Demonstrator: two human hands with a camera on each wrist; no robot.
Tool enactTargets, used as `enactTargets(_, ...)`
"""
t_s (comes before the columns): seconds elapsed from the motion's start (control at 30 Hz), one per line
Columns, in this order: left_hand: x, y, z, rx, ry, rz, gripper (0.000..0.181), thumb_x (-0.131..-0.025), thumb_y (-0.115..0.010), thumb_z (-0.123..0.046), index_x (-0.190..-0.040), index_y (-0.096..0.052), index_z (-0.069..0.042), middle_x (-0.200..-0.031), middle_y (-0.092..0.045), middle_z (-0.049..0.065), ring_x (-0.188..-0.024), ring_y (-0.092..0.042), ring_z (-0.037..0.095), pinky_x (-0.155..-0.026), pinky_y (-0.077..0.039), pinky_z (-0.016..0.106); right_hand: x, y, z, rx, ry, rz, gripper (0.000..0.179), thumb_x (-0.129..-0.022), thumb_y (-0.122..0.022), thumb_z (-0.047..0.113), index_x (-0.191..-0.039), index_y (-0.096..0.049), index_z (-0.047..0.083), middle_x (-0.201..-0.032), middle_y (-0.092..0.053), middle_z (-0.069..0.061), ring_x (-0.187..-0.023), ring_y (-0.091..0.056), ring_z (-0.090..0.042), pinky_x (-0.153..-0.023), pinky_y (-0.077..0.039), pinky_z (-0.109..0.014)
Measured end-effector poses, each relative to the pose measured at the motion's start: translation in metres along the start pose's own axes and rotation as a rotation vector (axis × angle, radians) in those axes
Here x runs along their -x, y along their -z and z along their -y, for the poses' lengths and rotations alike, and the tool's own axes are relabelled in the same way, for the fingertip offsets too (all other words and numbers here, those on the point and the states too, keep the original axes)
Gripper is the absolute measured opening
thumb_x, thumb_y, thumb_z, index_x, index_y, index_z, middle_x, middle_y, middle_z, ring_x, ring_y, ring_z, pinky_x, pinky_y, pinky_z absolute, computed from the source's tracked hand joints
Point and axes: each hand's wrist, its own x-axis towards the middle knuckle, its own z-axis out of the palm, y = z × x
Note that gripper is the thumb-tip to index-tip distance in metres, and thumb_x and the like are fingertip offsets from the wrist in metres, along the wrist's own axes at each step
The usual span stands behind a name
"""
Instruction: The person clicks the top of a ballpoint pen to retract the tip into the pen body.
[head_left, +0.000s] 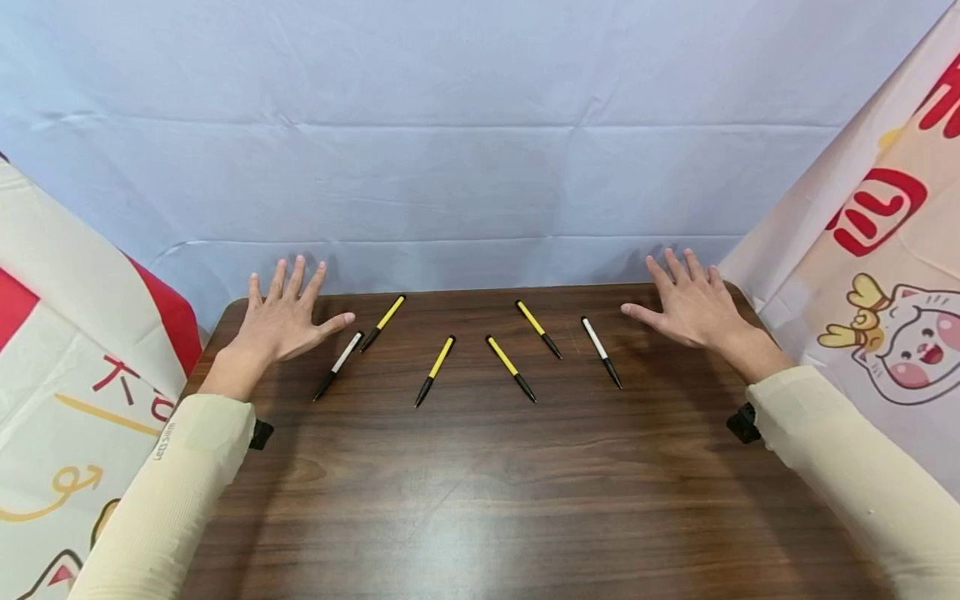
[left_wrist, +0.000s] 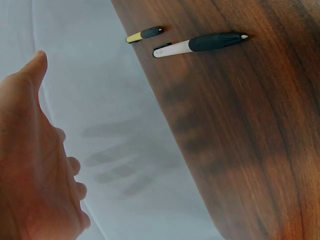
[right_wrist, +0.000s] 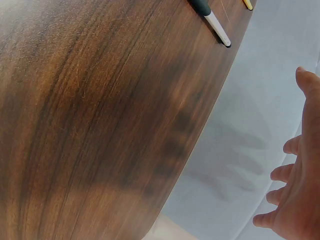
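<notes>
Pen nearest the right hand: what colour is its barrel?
The barrel is white, meeting a black grip; the head view shows it best.

A pale blue cloth, creased in level lines, hangs beyond the far edge of the dark wood-grained desk. A white printed cloth flanks the left edge, a pinkish cloth with a cartoon cat the right. A gleam lies toward the near edge.

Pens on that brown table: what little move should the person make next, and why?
Probably bring the left hand down to pinch the white pen with the black grip. That hand is spread open and holds nothing, and in the head view this pen lies closest to its thumb, so it looks the easiest to reach.
</notes>
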Motion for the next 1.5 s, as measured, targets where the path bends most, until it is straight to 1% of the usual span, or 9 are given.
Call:
enactTargets(0.3, 0.002, 0.000, 0.002, 0.015, 0.010, 0.009, 0.108, -0.097, -0.034, -0.087, -0.172, 0.003, -0.018, -0.176, 0.012, 0.020, -0.161, 0.012, 0.047, -0.121, 0.017, 0.073, 0.003, 0.000, 0.000, -0.011, -0.007, -0.005, 0.106, -0.100, -0.041, 0.080, -0.170, -0.013, 0.005, -0.173, -0.005, -0.031, -0.157, -0.003, -0.057, -0.119, -0.009, -0.080)
enactTargets(0.47, 0.004, -0.001, 0.003, 0.012, 0.005, 0.000, 0.108, -0.097, -0.035, -0.086, -0.172, 0.002, -0.018, -0.176, 0.010, 0.021, -0.161, 0.011, 0.048, -0.121, 0.016, 0.074, 0.003, 0.000, 0.003, -0.018, -0.004, -0.016, 0.106, -0.100, -0.043, 0.079, -0.170, -0.015, 0.005, -0.172, -0.010, -0.033, -0.157, -0.005, -0.057, -0.119, -0.011, -0.079)
enactTargets(0.63, 0.006, -0.002, 0.004, 0.004, 0.004, 0.006, 0.109, -0.097, -0.036, -0.086, -0.172, 0.002, -0.017, -0.176, 0.010, 0.021, -0.161, 0.010, 0.048, -0.121, 0.015, 0.075, 0.002, 0.000, 0.006, -0.031, 0.003, -0.024, 0.106, -0.100, -0.045, 0.079, -0.170, -0.016, 0.005, -0.172, -0.012, -0.032, -0.158, -0.007, -0.056, -0.120, -0.011, -0.078)
enactTargets(0.8, 0.008, -0.002, 0.004, 0.012, 0.000, -0.006, 0.108, -0.097, -0.036, -0.086, -0.172, 0.002, -0.017, -0.176, 0.010, 0.021, -0.161, 0.009, 0.048, -0.121, 0.013, 0.075, -0.001, -0.001, 0.012, -0.027, 0.031, -0.063, 0.104, -0.100, -0.048, 0.077, -0.169, -0.021, 0.004, -0.171, -0.018, -0.031, -0.157, -0.013, -0.054, -0.121, -0.015, -0.076)
enactTargets(0.9, 0.010, -0.002, 0.004, 0.022, -0.008, -0.027, 0.108, -0.097, -0.038, -0.085, -0.172, 0.001, -0.017, -0.176, 0.008, 0.021, -0.161, 0.007, 0.048, -0.122, 0.012, 0.074, -0.003, -0.001, 0.017, -0.022, 0.068, -0.097, 0.101, -0.101, -0.050, 0.074, -0.168, -0.024, 0.004, -0.170, -0.022, -0.030, -0.156, -0.018, -0.054, -0.121, -0.019, -0.075)
enactTargets(1.07, 0.014, -0.003, 0.005, 0.030, -0.020, -0.063, 0.108, -0.098, -0.042, -0.083, -0.172, -0.001, -0.016, -0.177, 0.003, 0.022, -0.162, 0.003, 0.047, -0.123, 0.007, 0.075, -0.008, 0.001, 0.028, -0.023, 0.115, -0.140, 0.096, -0.102, -0.054, 0.070, -0.167, -0.028, 0.005, -0.169, -0.027, -0.028, -0.156, -0.022, -0.052, -0.121, -0.022, -0.073)
enactTargets(1.17, 0.016, -0.003, 0.005, 0.032, -0.024, -0.066, 0.108, -0.098, -0.043, -0.082, -0.172, -0.001, -0.015, -0.177, 0.001, 0.023, -0.162, 0.002, 0.046, -0.123, 0.007, 0.075, -0.010, 0.002, 0.036, -0.029, 0.127, -0.138, 0.095, -0.102, -0.054, 0.069, -0.167, -0.028, 0.005, -0.170, -0.026, -0.028, -0.156, -0.021, -0.051, -0.121, -0.022, -0.072)
enactTargets(1.3, 0.017, -0.003, 0.007, 0.030, -0.026, -0.062, 0.107, -0.098, -0.043, -0.082, -0.172, -0.002, -0.016, -0.176, 0.000, 0.023, -0.162, 0.002, 0.046, -0.123, 0.008, 0.074, -0.013, 0.001, 0.044, -0.036, 0.136, -0.114, 0.095, -0.103, -0.052, 0.069, -0.168, -0.026, 0.006, -0.171, -0.024, -0.027, -0.158, -0.018, -0.050, -0.123, -0.019, -0.072)
enactTargets(1.5, 0.021, -0.005, 0.010, 0.018, -0.022, -0.052, 0.106, -0.098, -0.043, -0.081, -0.172, -0.001, -0.017, -0.176, -0.003, 0.024, -0.162, -0.001, 0.048, -0.123, 0.005, 0.074, -0.020, -0.006, 0.058, -0.028, 0.166, -0.105, 0.095, -0.102, -0.053, 0.069, -0.168, -0.026, 0.006, -0.170, -0.026, -0.028, -0.158, -0.019, -0.050, -0.123, -0.021, -0.072)
